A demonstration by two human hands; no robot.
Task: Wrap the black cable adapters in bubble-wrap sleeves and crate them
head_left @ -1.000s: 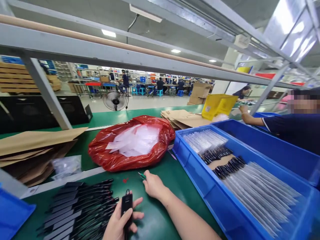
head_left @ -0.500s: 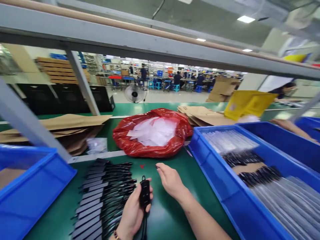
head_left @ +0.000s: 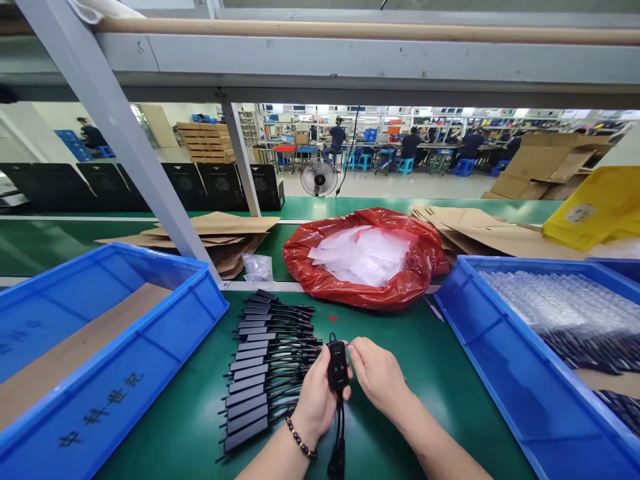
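My left hand (head_left: 315, 397), a beaded bracelet at its wrist, is closed around a small black control box (head_left: 339, 367). A loop sticks up from the box's top, and black cables (head_left: 338, 433) hang below. Close by the upper right edge of the box, my right hand (head_left: 379, 375) is pinched; what its fingertips hold, if anything, is too small to make out. To the left, a row of slim black cased units (head_left: 250, 393) with short cables lies on the green bench (head_left: 180, 420). Tiny red pieces (head_left: 333, 319) lie beyond my hands.
A red plastic bag (head_left: 303, 270) of white bubble-wrap sheets (head_left: 367, 257) sits ahead. Blue bins flank the bench: the left one (head_left: 165, 327) has cardboard inside, the right one (head_left: 480, 347) wrapped goods. Flat cardboard (head_left: 220, 223) and a metal post (head_left: 125, 133) stand at the left.
My view has swung to the right-to-left, showing more of the left bin. My right hand has come in from beyond to the box's top edge. My left hand still holds the box.
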